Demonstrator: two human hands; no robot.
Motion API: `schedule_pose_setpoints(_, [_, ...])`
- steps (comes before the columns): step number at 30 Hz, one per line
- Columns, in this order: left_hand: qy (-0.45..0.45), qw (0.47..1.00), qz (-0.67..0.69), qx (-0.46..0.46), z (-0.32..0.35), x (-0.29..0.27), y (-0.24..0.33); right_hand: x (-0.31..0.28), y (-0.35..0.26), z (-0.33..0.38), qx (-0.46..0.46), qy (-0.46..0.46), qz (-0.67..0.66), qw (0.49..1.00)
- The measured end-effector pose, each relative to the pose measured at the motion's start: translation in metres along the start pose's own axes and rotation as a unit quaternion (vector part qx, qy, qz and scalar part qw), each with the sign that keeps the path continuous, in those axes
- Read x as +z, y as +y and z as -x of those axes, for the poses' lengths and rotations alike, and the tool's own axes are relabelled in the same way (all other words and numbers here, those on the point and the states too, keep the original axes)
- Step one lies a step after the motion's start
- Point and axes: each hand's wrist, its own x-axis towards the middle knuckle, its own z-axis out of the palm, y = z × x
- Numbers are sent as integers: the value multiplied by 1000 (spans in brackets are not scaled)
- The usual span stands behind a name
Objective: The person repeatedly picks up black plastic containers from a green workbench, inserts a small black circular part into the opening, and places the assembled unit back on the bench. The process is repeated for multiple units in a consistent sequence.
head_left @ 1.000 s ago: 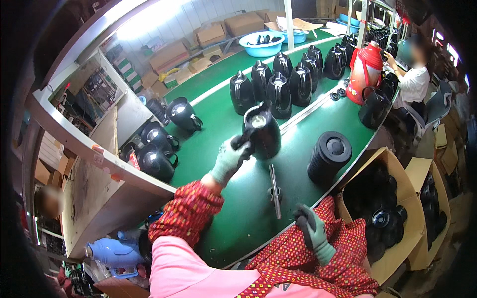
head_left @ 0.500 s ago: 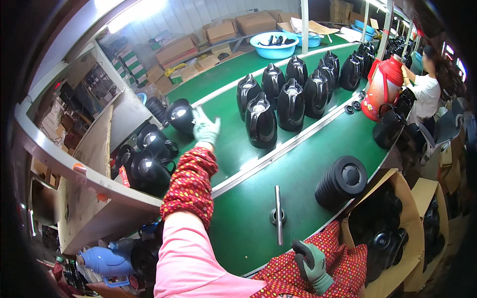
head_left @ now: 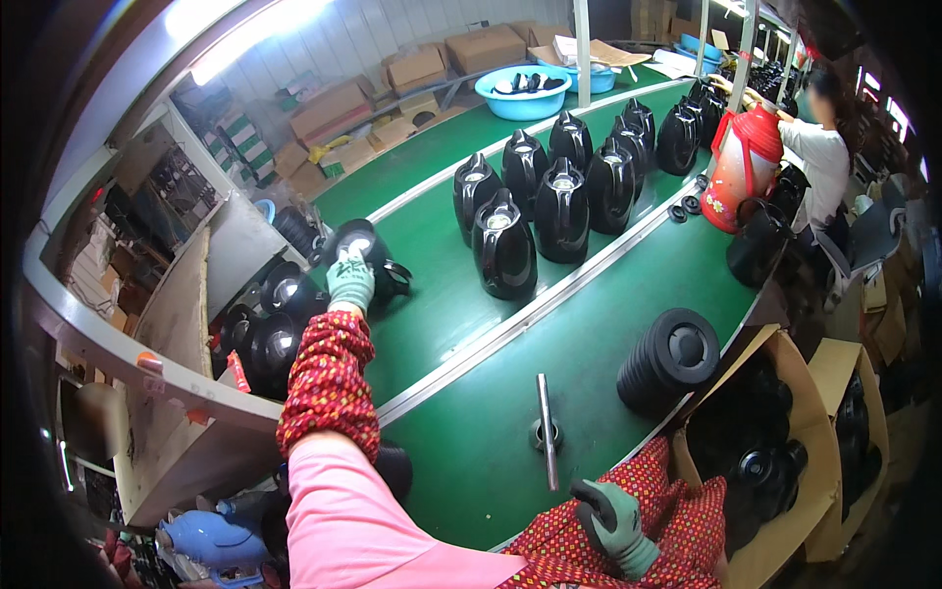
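My left hand (head_left: 350,282), in a pale green glove, reaches out over the green belt. Its fingers close on a black jug (head_left: 355,240) that lies tipped at the belt's left end, its handle facing right. My right hand (head_left: 620,528), gloved alike, stays low by my red patterned apron (head_left: 559,525). Its fingers are curled, and what is inside them, if anything, is hidden. Just ahead of it, a metal bar (head_left: 546,432) crosses a round fitting on the green table. A stack of round black ribbed parts (head_left: 667,363) stands to its right.
Several upright black jugs (head_left: 504,250) stand mid-belt. Further left lie more tipped jugs (head_left: 278,344). A metal rail (head_left: 471,342) divides the green surface. A big red flask (head_left: 746,172) and a co-worker (head_left: 829,157) are far right. Cardboard boxes (head_left: 814,432) of black parts flank me.
My left hand has gone from open and spread beside the tipped jug to closed on it. The jug's handle now shows on its right. My right hand has stayed in place.
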Motion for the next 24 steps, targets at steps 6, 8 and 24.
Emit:
schedule_pose_setpoints(6, [11,983,50,179,107,-118,59,4,-8,-36,21,9,-60,998])
schedule_pose_setpoints(8, [27,961,89,261,157,-171,73,4,-33,-69,8,5,-82,997])
schedule_pose_setpoints(24, [-51,734,646,204,359,-244,122,-86,-88,31,107,-17,-413,904])
